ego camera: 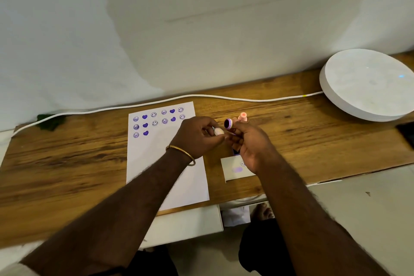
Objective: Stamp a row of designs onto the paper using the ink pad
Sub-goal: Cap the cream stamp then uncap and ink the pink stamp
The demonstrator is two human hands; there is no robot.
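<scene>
Holding a stamp (pixel 228 123), the right hand (pixel 248 141) hovers beside the paper (pixel 165 163).

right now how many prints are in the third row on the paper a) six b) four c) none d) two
d, the third row on the paper holds only a smiley face and a heart, while the two rows above it hold six prints each.

White paper (pixel 165 163) flat on desk, purple stamps in rows; round stamp (pixel 228 123) raised; ink pad (pixel 235 152) mostly hidden.
</scene>
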